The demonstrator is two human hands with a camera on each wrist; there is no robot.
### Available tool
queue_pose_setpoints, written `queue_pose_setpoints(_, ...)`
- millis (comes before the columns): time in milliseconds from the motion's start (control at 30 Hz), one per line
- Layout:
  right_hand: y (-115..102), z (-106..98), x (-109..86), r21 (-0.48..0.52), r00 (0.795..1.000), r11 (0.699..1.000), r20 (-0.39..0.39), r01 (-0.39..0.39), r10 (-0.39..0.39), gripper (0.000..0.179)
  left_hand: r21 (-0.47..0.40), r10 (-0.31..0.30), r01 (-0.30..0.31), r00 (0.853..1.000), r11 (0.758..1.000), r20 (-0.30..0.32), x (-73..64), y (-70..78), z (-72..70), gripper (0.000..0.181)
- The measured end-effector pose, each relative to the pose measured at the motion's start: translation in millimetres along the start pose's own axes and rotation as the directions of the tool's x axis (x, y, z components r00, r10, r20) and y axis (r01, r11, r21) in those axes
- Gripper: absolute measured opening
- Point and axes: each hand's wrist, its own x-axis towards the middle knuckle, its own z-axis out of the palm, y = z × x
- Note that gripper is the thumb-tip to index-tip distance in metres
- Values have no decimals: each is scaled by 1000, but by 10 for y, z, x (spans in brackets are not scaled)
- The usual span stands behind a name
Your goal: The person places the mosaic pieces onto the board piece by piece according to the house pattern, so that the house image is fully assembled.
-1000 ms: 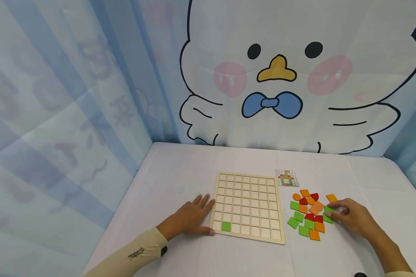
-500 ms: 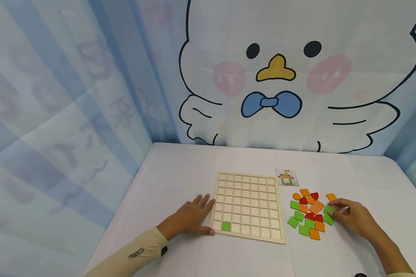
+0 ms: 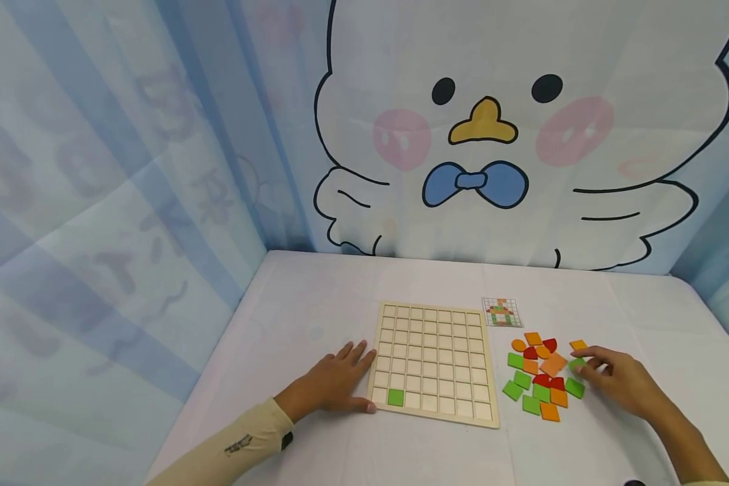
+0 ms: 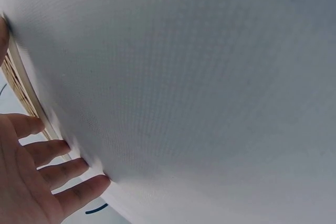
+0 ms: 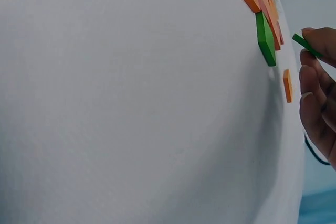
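Note:
My right hand (image 3: 622, 379) pinches a green square tile (image 5: 306, 44) between thumb and fingers, lifted off the table at the right side of the loose tiles. Below it another green tile (image 3: 574, 388) lies flat, and an orange tile (image 3: 578, 345) lies just beyond the fingertips. My left hand (image 3: 335, 379) rests with spread, straight fingers at the left edge of the wooden grid board (image 3: 435, 364); in the left wrist view its fingertips (image 4: 100, 183) point along the board's side. One green square (image 3: 395, 397) sits in the board's bottom row, second cell from the left.
Several green, orange and red tiles (image 3: 541, 391), squares, rounds and fan shapes, lie in a loose cluster right of the board. A small pattern card (image 3: 502, 312) with a coloured figure lies behind them. A patterned curtain (image 3: 474, 229) borders the table's far side.
The right hand has picked up the upper of two green tiles that lay together, leaving the lower one on the table. The left hand and board have stayed put.

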Motion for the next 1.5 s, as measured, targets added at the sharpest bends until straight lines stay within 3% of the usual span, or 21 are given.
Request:
queue_pose_setpoints(433,-358,113,67,115,1000,993,-3,-30,31,56,-1,-8,8,1000,1000,12,-5,4,-28,101)
queue_pose_setpoints(700,-625,236,113,188,996,978,6,90,-93,41,-13,-9,9,1000,1000,15,-12,10,-35,100)
queue_pose_setpoints(900,-788,338,144,278,980,941,-4,193,-200,33,-11,-9,10,1000,1000,14,-18,18,-43,101)
queue_pose_setpoints(1167,-1017,480,172,296,977,936,43,189,-211,30,-12,-7,7,1000,1000,8,-21,14,-35,100)
queue_pose_setpoints(1367,-1137,583,205,341,952,905,73,255,-296,31,-17,-16,16,1000,1000,15,-20,18,-32,99)
queue_pose_setpoints(1500,-1216,646,236,396,938,883,126,251,-324,34,-16,-18,18,1000,1000,13,-21,18,-33,99)
